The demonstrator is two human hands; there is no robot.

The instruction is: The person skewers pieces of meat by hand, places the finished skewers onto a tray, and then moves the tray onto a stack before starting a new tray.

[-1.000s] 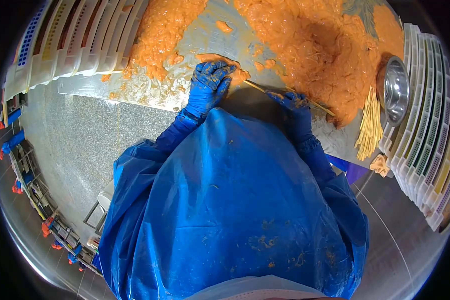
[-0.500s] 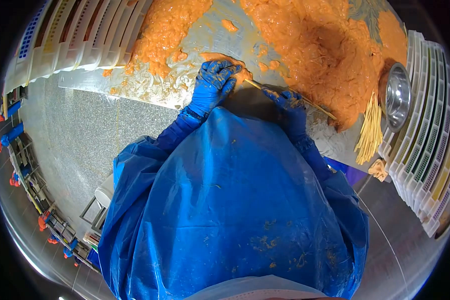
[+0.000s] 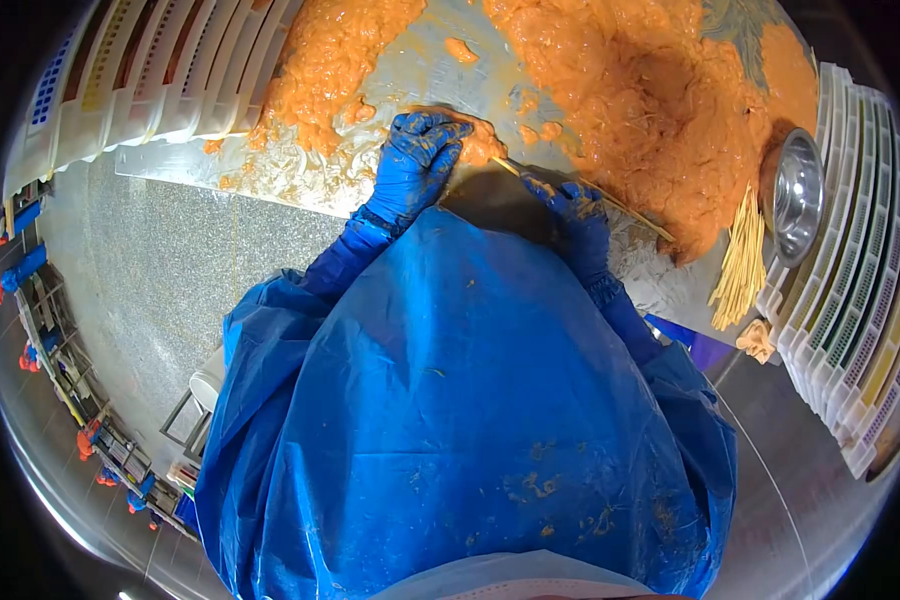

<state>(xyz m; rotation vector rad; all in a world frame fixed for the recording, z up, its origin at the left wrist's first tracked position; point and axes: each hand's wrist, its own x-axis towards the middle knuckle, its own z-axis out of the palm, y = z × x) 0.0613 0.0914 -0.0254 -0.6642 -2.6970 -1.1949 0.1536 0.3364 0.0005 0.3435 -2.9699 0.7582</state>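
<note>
My left hand [image 3: 420, 155], in a smeared blue glove, has its fingers closed on a strip of orange marinated meat [image 3: 482, 138]. A wooden skewer [image 3: 508, 165] runs from the right end of that strip to my right hand [image 3: 573, 200], whose gloved fingers grip it. The skewer's tip is hidden inside the meat. Another skewer [image 3: 630, 212] lies on the table just beyond my right hand, reaching toward the large heap of orange meat [image 3: 640, 120]. Both hands are low over the near edge of the metal table [image 3: 430, 65].
A bundle of skewers [image 3: 740, 260] and a metal bowl [image 3: 798, 195] lie at the right. Stacked plastic trays [image 3: 850, 270] stand beyond them, with more trays [image 3: 160, 75] at the upper left. More meat [image 3: 335, 60] covers the table's left part. Distant people [image 3: 88, 438] are at far left.
My left hand has slid slightly left along the meat strip, uncovering more of its right part beside the skewer. The right hand has barely moved.
</note>
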